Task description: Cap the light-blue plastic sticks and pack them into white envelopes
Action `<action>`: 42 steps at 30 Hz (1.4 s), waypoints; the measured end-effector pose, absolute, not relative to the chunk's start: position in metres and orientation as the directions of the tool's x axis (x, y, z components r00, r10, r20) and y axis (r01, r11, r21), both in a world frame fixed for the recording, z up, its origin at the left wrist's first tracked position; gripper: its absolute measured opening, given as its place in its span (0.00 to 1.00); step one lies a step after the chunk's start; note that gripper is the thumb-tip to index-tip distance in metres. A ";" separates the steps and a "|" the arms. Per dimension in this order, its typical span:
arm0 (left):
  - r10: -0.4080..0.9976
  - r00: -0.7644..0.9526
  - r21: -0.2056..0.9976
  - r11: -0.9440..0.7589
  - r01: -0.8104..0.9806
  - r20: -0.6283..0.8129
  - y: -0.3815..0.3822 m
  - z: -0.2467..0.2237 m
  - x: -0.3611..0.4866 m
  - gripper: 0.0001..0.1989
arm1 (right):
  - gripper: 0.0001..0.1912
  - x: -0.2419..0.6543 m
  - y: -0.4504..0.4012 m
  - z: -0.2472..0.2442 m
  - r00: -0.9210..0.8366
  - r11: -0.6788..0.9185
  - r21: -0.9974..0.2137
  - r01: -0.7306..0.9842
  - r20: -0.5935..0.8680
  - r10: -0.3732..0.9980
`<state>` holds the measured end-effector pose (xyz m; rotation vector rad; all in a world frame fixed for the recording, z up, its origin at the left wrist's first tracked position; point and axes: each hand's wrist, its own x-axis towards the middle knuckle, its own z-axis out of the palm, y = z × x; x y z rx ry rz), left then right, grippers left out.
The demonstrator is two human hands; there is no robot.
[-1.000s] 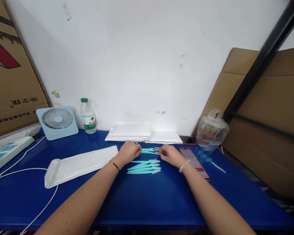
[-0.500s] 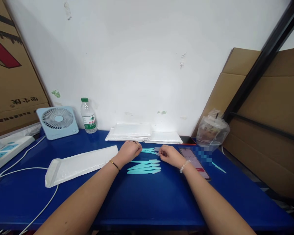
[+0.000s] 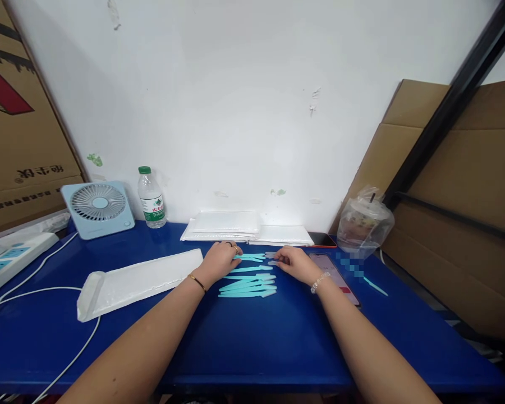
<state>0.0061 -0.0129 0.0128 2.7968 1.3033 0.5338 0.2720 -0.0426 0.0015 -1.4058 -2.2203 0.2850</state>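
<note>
Several turquoise sticks [image 3: 247,285] with small blade-like heads lie in a row on the blue table, heads to the right. Above them, more turquoise sticks [image 3: 252,257] lie between my hands. My left hand [image 3: 223,259] rests at the left ends of these, fingers bent and slightly apart; whether it grips one is hidden. My right hand [image 3: 292,262] is at their right side, thumb and fingers apart, beside small clear caps [image 3: 271,255]. One stick [image 3: 252,269] lies just below the upper group.
White padded envelope [image 3: 147,281] at left; stacked envelopes [image 3: 225,223] by the wall. Phone [image 3: 334,278], darker phone [image 3: 323,240] and bagged cup [image 3: 362,221] at right, near a lone stick [image 3: 375,286]. Fan [image 3: 99,207], bottle [image 3: 152,202], power strip [image 3: 17,258] and cables at left.
A turquoise stick now lies by itself between the upper and lower groups. The fingers of my right hand have spread, and my left hand has shifted slightly left.
</note>
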 end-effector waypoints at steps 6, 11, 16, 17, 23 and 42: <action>0.797 0.550 0.131 -0.591 0.796 0.250 -0.011 0.010 0.007 0.08 | 0.05 0.268 -0.042 0.000 -0.382 0.462 -0.339 0.820 0.278 0.881; 0.807 0.544 0.166 -0.584 0.795 0.231 -0.012 0.012 0.008 0.07 | 0.04 0.264 -0.044 0.001 -0.353 0.445 -0.380 0.811 0.289 0.890; 0.799 0.549 0.187 -0.595 0.782 0.245 -0.014 0.014 0.008 0.07 | 0.05 0.260 -0.047 0.003 -0.316 0.423 -0.522 0.740 0.285 0.905; 0.796 0.552 0.187 -0.599 0.779 0.250 -0.014 0.014 0.008 0.06 | 0.06 0.260 -0.047 0.003 -0.319 0.429 -0.536 0.727 0.290 0.902; 0.802 0.543 0.202 -0.591 0.781 0.248 -0.013 0.015 0.007 0.06 | 0.05 0.261 -0.047 0.004 -0.325 0.431 -0.557 0.710 0.285 0.902; 0.806 0.542 0.250 -0.590 0.767 0.239 -0.014 0.014 0.005 0.10 | 0.05 0.271 -0.036 -0.005 -0.288 0.429 -0.456 0.780 0.347 0.893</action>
